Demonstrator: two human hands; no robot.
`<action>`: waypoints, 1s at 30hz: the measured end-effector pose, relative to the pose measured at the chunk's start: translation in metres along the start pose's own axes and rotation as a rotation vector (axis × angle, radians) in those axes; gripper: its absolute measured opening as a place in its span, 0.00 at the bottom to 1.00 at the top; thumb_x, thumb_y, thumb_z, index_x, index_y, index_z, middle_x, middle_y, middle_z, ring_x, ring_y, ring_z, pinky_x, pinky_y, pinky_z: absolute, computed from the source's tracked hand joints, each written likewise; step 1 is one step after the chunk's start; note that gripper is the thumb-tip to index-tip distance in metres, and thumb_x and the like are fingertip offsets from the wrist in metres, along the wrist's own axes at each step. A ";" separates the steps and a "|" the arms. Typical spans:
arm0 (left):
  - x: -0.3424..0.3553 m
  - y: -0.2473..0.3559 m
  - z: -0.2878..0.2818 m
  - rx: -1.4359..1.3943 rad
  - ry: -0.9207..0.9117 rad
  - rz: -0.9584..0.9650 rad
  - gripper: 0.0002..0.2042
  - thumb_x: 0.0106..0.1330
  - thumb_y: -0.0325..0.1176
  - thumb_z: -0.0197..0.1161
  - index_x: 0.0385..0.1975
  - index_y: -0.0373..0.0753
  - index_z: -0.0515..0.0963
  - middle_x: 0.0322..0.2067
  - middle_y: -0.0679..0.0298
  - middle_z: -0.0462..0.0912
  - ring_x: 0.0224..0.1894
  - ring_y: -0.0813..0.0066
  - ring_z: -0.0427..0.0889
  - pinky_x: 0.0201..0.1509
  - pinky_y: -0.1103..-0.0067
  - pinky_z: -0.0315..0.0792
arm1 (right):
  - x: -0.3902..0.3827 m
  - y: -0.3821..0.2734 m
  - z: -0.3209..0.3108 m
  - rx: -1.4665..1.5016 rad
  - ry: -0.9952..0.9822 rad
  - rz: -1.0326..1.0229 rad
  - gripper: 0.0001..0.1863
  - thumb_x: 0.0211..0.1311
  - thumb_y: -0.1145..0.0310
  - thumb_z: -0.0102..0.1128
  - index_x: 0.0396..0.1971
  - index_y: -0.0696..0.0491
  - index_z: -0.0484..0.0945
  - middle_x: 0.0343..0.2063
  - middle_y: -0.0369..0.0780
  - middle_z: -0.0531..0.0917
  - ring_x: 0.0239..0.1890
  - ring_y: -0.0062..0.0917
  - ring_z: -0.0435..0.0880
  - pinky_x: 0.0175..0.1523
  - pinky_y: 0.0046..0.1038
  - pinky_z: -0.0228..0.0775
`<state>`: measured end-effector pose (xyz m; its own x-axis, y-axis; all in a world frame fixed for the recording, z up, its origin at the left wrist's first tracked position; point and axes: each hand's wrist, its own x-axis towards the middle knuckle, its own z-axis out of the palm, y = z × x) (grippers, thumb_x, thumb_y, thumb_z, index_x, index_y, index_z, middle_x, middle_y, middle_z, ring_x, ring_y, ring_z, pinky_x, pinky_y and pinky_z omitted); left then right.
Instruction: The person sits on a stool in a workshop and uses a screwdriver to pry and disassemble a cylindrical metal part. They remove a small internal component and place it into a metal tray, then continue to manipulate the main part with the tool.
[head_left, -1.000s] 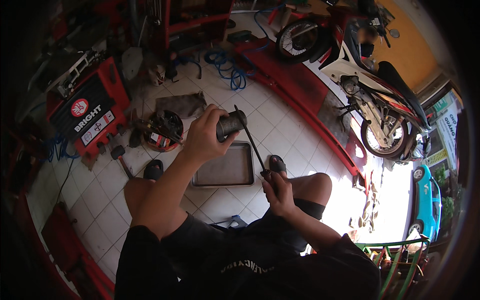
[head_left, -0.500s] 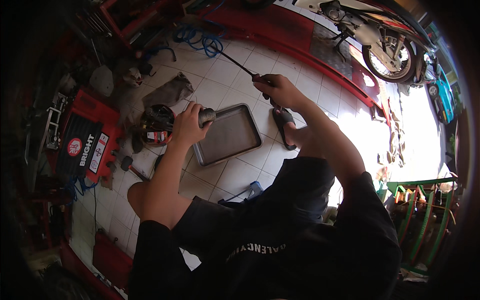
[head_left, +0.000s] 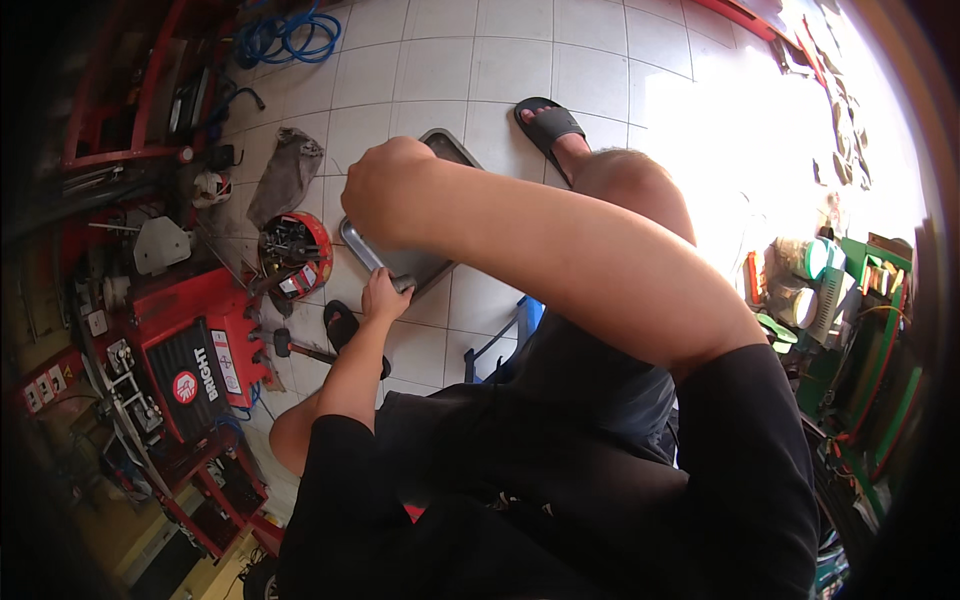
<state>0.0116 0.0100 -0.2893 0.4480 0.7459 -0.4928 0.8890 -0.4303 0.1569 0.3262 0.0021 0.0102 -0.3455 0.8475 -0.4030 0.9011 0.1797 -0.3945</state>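
My left hand [head_left: 380, 295] is closed round a short dark cylindrical part [head_left: 404, 284], low over the near side of a grey metal tray [head_left: 460, 152]. Reaching across from the right, my right hand [head_left: 390, 190] is closed in a fist above the same tray and hides much of it. Whatever that fist may hold is out of sight behind the fingers and wrist. Left of the tray is a round red container [head_left: 318, 238] with metal tools or parts inside.
A grey rag [head_left: 287, 175] lies on the tiles beyond the red container. Near my left foot is a mallet [head_left: 283, 343], beside a red and black case [head_left: 190, 370]. A blue hose [head_left: 288, 38] is coiled at the far left. A small blue stand [head_left: 525, 318] is by my knees.
My right hand has swung left over the tray; the long thin tool it held no longer shows. The left hand is lower, still on the cylindrical part. The view has shifted, and the motorbike is out of it.
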 end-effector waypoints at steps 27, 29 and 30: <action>0.126 0.101 0.012 -0.006 0.047 0.192 0.25 0.52 0.43 0.75 0.46 0.36 0.78 0.48 0.52 0.79 0.51 0.48 0.81 0.54 0.61 0.76 | -0.027 0.039 -0.024 0.082 0.114 0.101 0.05 0.56 0.68 0.64 0.28 0.51 0.87 0.29 0.39 0.89 0.37 0.33 0.90 0.37 0.32 0.82; 0.126 0.102 0.011 -0.008 0.051 0.193 0.25 0.52 0.44 0.75 0.47 0.36 0.78 0.48 0.52 0.79 0.51 0.48 0.80 0.54 0.61 0.76 | -0.024 0.039 -0.013 0.072 0.169 0.104 0.06 0.58 0.68 0.63 0.28 0.52 0.87 0.30 0.40 0.89 0.38 0.33 0.90 0.37 0.33 0.82; 0.126 0.103 0.011 -0.009 0.053 0.194 0.25 0.52 0.44 0.75 0.47 0.36 0.78 0.48 0.52 0.79 0.51 0.49 0.80 0.54 0.61 0.76 | -0.024 0.038 -0.012 0.068 0.171 0.102 0.06 0.58 0.68 0.63 0.28 0.52 0.87 0.30 0.40 0.89 0.38 0.33 0.90 0.37 0.33 0.82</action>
<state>0.1586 0.0545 -0.3448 0.6153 0.6752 -0.4069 0.7861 -0.5643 0.2523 0.3722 -0.0056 0.0151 -0.1990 0.9329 -0.3001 0.9075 0.0599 -0.4158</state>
